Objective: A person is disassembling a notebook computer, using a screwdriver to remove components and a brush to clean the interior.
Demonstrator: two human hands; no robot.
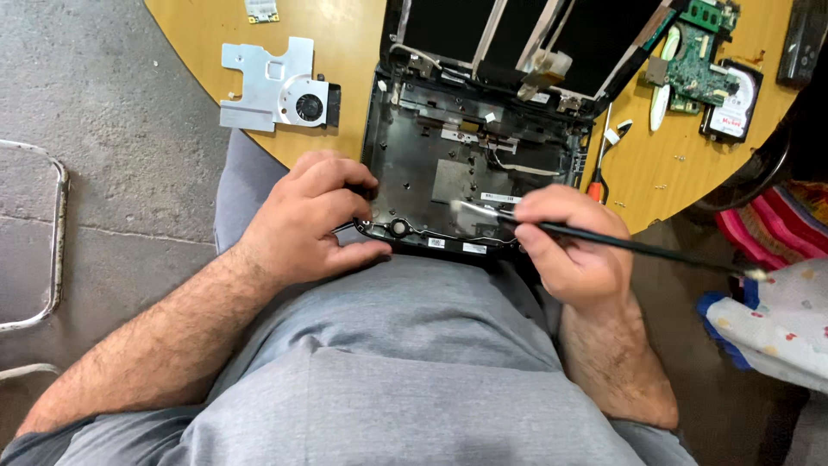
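Brush (pixel 604 240) in the closed right hand (pixel 565 250) runs from right of frame toward centre, bristles on the near edge of the laptop shell (pixel 470 173) at mid-frame, while the left hand (pixel 315 220) clamps the shell's lower-left corner, equally near.

A plain grey shirt covers the torso, with 2 bare, hairy forearms and no rings or watch.
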